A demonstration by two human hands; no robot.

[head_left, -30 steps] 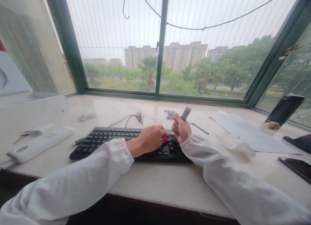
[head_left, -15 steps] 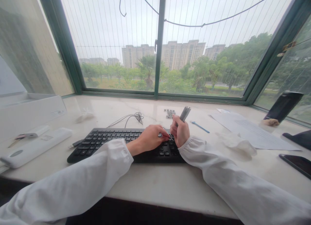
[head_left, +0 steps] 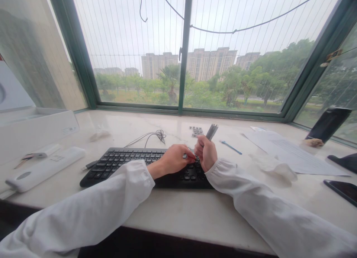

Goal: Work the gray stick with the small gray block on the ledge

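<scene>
A black keyboard (head_left: 117,165) lies before me on the white surface, its right part partly covered by my hands. Over its number-key side, my right hand (head_left: 206,152) is closed around a dark grey, bar-shaped tool (head_left: 212,131), held upright with a notched top end. The tool's lower end is hidden in the fist. My left hand (head_left: 175,158) reaches in from the left, thumb and fingers pinched together right beside the right fist, low over the keys. What sits in that pinch is too small to make out. Several loose keycaps (head_left: 196,131) lie just behind the keyboard.
A blue stick-like tool (head_left: 231,147) and a printed paper sheet (head_left: 290,150) lie at right, with crumpled plastic (head_left: 275,167) and a phone (head_left: 341,190). The keyboard cable (head_left: 158,136) coils behind. At left are a white box (head_left: 41,124) and a long white device (head_left: 47,168).
The whole view has shifted slightly. My left fingertips have turned a little at the right fist; the grey tool stays in my right hand.
</scene>
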